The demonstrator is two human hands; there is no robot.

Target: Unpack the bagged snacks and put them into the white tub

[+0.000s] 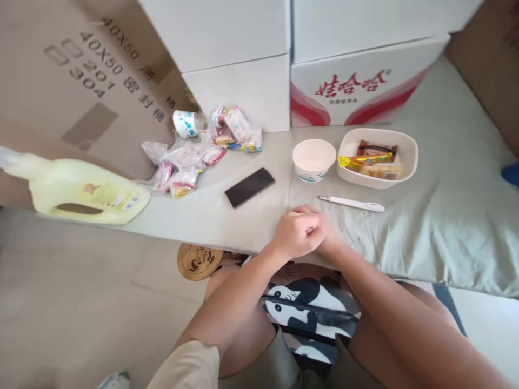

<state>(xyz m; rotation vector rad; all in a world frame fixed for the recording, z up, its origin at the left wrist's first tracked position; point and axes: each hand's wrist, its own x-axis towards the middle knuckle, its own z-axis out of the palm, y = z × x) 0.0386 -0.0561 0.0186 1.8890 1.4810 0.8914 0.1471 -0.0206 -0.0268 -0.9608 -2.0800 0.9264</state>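
Observation:
My left hand [298, 233] and my right hand [329, 236] are clasped together at the front edge of the cloth-covered surface. The fingers of both are closed, and those of my right hand are partly hidden behind the left. No object shows in them. Just beyond lies a slim white utility knife [352, 203]. Behind it stands a white paper bowl [313, 158] with a blue pattern at its base. Beside the bowl, a cream plastic container [410, 156] holds several wrapped snacks [377, 158]. To the left a dark phone [250, 187] lies flat.
Plastic-wrapped snack packs [182, 165] and a tipped paper cup [187, 123] lie at the back left. A yellowish jug [91, 189] lies along the left edge. White cartons [365, 86] and a brown cardboard box [81, 70] stand behind. Below is a round wooden panda-patterned piece [199, 262].

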